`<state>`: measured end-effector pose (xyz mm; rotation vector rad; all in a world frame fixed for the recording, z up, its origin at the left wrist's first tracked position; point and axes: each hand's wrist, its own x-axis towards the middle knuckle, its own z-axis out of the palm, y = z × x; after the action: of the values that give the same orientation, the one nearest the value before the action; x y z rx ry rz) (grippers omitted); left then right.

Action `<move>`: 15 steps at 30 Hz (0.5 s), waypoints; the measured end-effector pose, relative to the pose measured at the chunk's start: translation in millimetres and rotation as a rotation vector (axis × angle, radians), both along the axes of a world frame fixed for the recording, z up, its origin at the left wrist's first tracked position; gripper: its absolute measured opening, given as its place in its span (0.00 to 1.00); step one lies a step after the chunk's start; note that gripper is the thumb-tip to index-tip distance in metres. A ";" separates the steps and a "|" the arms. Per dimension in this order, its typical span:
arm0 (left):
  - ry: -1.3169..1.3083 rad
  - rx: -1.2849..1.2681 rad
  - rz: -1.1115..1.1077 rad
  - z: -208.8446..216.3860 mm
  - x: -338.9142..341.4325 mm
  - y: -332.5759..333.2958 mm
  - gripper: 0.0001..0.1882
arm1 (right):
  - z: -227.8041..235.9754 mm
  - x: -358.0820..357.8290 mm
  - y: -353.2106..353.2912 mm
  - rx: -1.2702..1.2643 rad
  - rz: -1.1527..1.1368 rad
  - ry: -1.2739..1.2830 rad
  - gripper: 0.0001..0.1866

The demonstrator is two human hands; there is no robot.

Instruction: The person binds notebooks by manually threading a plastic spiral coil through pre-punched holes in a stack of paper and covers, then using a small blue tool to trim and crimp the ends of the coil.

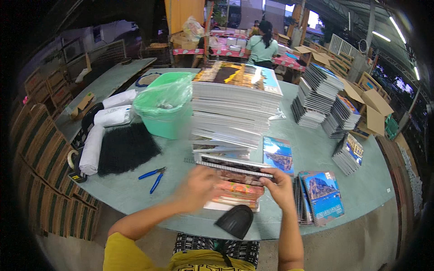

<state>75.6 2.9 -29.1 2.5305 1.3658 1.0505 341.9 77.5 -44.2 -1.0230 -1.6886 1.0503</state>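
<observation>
My right hand (pixel 278 187) grips the right end of a spiral-bound booklet (pixel 235 165), thumb on the near side. Its bound edge runs across in front of me, with colourful pages (pixel 239 187) fanned below it. My left hand (pixel 199 184) is at the booklet's left end, smeared by motion, so its fingers cannot be read. Just beyond rises a tall stack of bound booklets (pixel 235 106) with a picture cover on top. Close to me, a black rounded flat piece (pixel 236 221) lies by the pages. Blue-handled pliers (pixel 156 178) rest left of my left hand.
A green bin (pixel 165 128) with a clear plastic liner stands left of the stack. Beside it lie black thin strands (pixel 129 149) and white rolls (pixel 91 151). Blue-covered booklets (pixel 323 196) and further stacks (pixel 316 97) occupy the right. A person (pixel 262 47) stands at a far table.
</observation>
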 end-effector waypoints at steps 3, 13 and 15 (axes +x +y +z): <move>0.178 -0.331 0.379 -42.8 -111.9 -18.3 0.24 | 38.2 -17.3 -16.9 0.285 0.022 -0.404 0.13; 0.106 -0.504 0.504 -102.1 -153.8 -25.0 0.20 | 43.3 -156.7 -17.9 0.579 0.268 -0.496 0.13; -0.358 -0.813 0.325 -65.1 -111.6 -23.2 0.20 | 39.8 -156.1 -1.4 0.462 0.260 -0.466 0.14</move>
<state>-36.1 -20.3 -94.3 1.5070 1.6665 0.7119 185.9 76.1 -4.3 -0.7901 -2.3550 0.5449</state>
